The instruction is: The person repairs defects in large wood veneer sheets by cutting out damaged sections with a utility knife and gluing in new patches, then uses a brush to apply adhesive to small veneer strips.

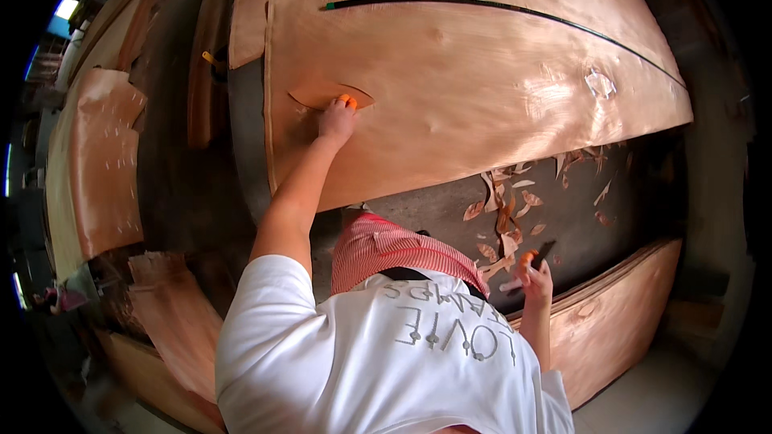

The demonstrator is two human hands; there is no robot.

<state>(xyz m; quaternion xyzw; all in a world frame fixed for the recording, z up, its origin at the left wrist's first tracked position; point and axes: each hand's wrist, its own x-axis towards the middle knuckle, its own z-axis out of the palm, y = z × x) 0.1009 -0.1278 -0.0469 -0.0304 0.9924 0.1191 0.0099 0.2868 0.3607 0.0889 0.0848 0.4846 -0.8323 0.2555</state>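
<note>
Two hands of mine are at work over thin copper-brown sheets of wood veneer. Far left, a stack of pale veneer sheets [100,161] lies off to the side. My left hand [336,120], with an orange cap on one fingertip, reaches forward and presses a small leaf-shaped veneer patch [326,94] flat against the large veneer sheet [482,88]; the fingers lie together on the patch. Further right, curled veneer scraps [507,217] litter the dark grey floor [418,209]. My right hand [535,277] hangs low beside another veneer stack [611,313], fingers closed round a slim dark-bladed knife [531,261].
</note>
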